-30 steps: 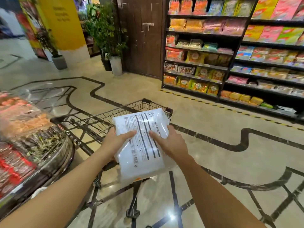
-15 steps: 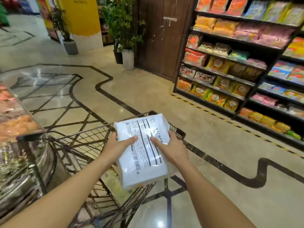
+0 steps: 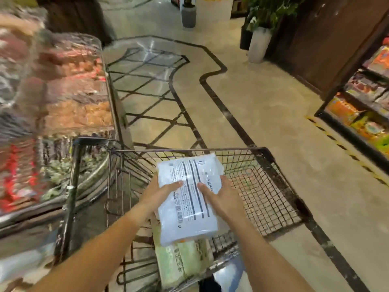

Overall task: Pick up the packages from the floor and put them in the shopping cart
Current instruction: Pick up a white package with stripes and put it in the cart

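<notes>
I hold a white package [image 3: 190, 216] with black stripes and small print in both hands, over the wire basket of the shopping cart [image 3: 271, 182]. My left hand [image 3: 159, 193] grips its left edge and my right hand [image 3: 224, 198] grips its right edge. Inside the basket, just under the white package, lies a pale green package [image 3: 181, 262]. The cart's black handle bar [image 3: 69, 199] runs along the left side.
A glass-covered food counter [image 3: 54, 106] stands close on the left, touching the cart's side. Snack shelves [image 3: 362, 106] line the right. Two potted plants [image 3: 260, 39] and a dark wooden door stand farther back. Open marble floor [image 3: 263, 114] lies ahead.
I have stepped closer and look more steeply down. The package has moved from in front of the cart to over its basket, and the green package inside has come into view.
</notes>
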### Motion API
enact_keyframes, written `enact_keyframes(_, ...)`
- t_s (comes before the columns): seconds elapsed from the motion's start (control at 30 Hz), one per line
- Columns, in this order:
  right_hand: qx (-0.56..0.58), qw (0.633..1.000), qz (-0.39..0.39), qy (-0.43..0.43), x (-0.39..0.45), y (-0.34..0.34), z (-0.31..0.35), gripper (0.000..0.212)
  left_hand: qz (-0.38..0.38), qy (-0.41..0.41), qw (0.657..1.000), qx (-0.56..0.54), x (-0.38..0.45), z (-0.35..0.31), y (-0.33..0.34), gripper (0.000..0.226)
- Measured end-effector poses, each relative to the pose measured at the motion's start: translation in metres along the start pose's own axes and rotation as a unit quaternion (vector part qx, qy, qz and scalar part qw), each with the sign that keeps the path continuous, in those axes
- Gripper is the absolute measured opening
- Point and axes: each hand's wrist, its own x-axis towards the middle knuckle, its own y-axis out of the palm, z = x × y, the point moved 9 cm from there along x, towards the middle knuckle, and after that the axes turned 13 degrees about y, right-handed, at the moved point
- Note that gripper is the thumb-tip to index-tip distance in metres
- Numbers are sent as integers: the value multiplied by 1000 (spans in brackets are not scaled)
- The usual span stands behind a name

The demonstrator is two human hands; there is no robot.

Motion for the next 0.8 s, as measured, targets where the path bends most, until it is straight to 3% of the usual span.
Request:
enact_keyframes(0.1,-3,998,55,-3,23,22,7,104,-60,-25,998,-13,8,15,-9,79)
enact_keyframes(0.23,4,993,115,3,51,64,5,115,-138,-66,988,21,7,46,-25,106)
enact_keyframes(0.37,-7,985,172,4,62,75,16,101,-147,-69,981,108,9,37,-28,83)
enact_keyframes(0.47,-18,978,208,0,73,81,20,105,-173,-77,958,214,12,32,-37,80)
enact_keyframes(0.6,-24,983,180,-31,82,79,29,106,-159,-100,943,274,19,24,-45,90)
enact_keyframes(0.8,-143,978,122,-92,85,66,52,98,-161,-71,919,353,13,-11,-60,91)
